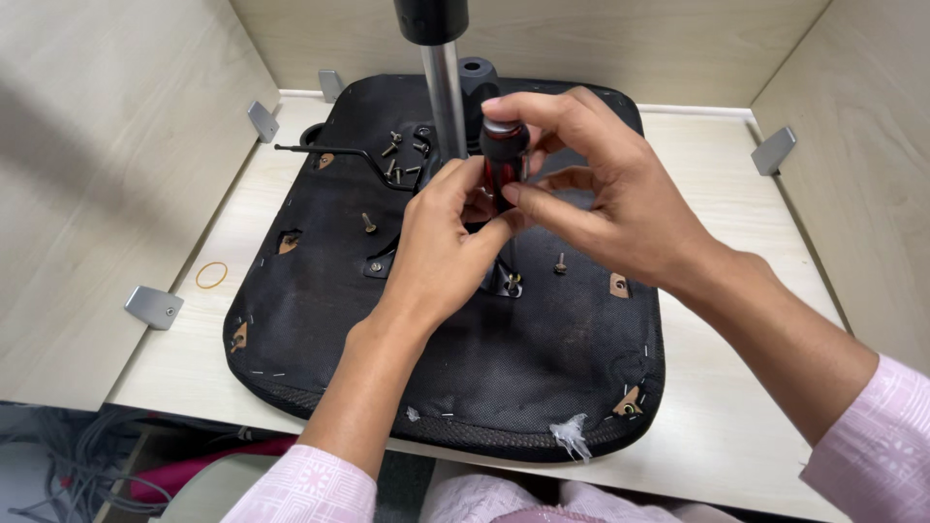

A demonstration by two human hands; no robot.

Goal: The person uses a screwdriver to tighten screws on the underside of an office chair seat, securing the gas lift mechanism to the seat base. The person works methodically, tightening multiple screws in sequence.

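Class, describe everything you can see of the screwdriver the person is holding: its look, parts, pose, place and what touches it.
The screwdriver stands roughly upright over the middle of the upturned black seat base. Its handle looks like dark red translucent plastic with a black top and pale cap. The right hand pinches the top; the left hand wraps the lower handle. The shaft is mostly hidden; its tip reaches the metal bracket.

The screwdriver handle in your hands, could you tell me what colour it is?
The screwdriver handle is dark red with a black top, seen best in the head view.
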